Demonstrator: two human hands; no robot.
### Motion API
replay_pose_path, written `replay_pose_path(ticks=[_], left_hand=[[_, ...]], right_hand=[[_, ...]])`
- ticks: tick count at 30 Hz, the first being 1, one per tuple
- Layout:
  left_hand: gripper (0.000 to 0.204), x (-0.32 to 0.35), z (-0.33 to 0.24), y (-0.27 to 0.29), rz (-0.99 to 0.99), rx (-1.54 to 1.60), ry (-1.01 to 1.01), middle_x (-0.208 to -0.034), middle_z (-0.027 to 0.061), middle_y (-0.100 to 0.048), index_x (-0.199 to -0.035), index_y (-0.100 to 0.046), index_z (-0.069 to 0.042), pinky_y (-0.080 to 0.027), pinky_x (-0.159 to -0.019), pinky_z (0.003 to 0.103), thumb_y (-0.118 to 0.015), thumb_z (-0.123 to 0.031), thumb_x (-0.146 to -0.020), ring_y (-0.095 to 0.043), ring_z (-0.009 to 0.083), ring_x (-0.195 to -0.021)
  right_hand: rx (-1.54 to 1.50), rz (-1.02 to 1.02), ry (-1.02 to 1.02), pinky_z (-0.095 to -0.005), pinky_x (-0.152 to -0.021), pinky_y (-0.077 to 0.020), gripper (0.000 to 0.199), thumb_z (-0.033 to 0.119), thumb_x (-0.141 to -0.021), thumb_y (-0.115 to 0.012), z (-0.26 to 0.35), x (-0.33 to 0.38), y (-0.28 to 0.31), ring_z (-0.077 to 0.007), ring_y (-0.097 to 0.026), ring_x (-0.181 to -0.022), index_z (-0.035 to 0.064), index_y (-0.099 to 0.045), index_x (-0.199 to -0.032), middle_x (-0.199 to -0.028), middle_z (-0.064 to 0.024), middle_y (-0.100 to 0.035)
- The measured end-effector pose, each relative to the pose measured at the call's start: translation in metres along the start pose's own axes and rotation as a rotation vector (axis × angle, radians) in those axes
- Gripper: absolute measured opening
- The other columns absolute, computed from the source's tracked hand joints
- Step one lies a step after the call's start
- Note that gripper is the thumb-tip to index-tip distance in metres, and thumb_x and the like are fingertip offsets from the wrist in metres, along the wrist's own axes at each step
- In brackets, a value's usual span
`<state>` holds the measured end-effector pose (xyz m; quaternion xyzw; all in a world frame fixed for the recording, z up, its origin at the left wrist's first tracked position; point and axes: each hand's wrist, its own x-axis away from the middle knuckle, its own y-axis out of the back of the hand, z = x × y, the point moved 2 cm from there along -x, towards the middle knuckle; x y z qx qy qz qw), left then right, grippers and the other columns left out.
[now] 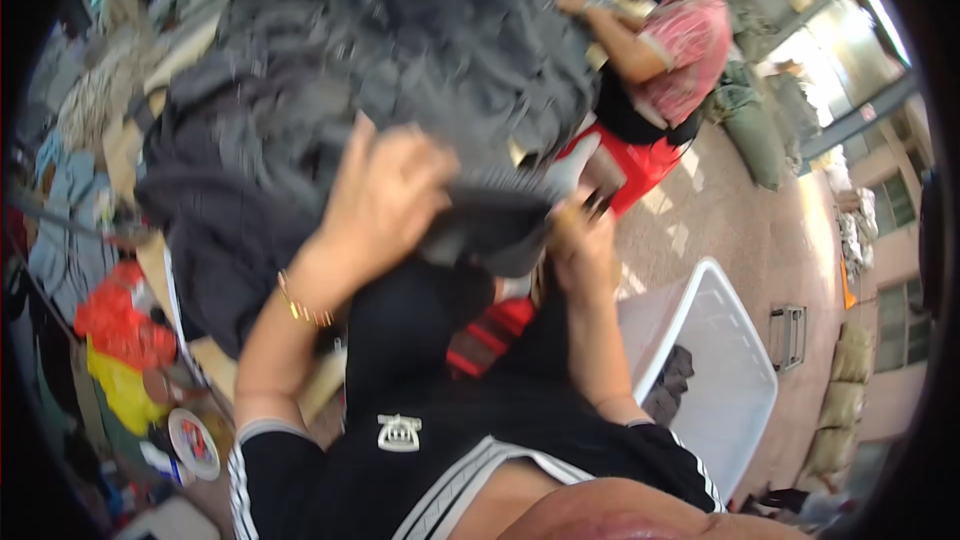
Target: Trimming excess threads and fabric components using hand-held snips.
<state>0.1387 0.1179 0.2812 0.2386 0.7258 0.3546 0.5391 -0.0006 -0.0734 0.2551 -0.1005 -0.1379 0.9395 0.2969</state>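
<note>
A dark grey piece of fabric [495, 235], which looks like part of a garment, stretches between my hands above my lap. My right hand [583, 250] is closed around its right end. A small dark, pointed object shows at those fingers, too blurred to name. At the fabric's left end is my left hand [390, 195], its thumb raised and its fingers smeared by motion. Whether that hand grips the fabric, I cannot tell. Just beyond both hands lies a large heap of dark grey garments [290, 70].
Across to the right, a person in a pink top [690, 45] sits on a red stool [645, 175], reaching into the heap. Beside my right arm stands a white plastic bin [745, 380] with dark cloth inside. Red and yellow bags [125, 320] lie at the left.
</note>
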Motion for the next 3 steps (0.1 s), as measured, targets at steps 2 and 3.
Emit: replay_pose_path(ticks=[2,3], left_hand=[[0.054,0.023,0.036,-0.004,0.049,-0.295,0.187,-0.127,0.0100,-0.053,-0.127,-0.052,-0.012,-0.026,-0.107,0.060,-0.069,-0.017,-0.076,-0.044,0.0307,-0.126],[0.054,0.034,0.059,-0.002,0.077,-0.336,0.279,-0.131,0.0104,-0.050,-0.129,-0.051,-0.014,-0.025,-0.107,0.060,-0.068,-0.018,-0.078,-0.042,0.0301,-0.128]], right_hand=[[-0.107,-0.065,-0.023,-0.0151,-0.043,-0.0329,0.007,0.005,-0.084,-0.065,-0.013,-0.011,0.011,-0.0026,-0.043,-0.045,0.0063,-0.058,-0.080,-0.059,0.0049,-0.051],[-0.098,-0.071,-0.100,-0.0151,-0.043,-0.0329,0.007,0.005,-0.084,-0.065,-0.026,0.006,0.010,-0.0026,-0.043,-0.045,0.0063,-0.058,-0.080,-0.059,0.0049,-0.051]])
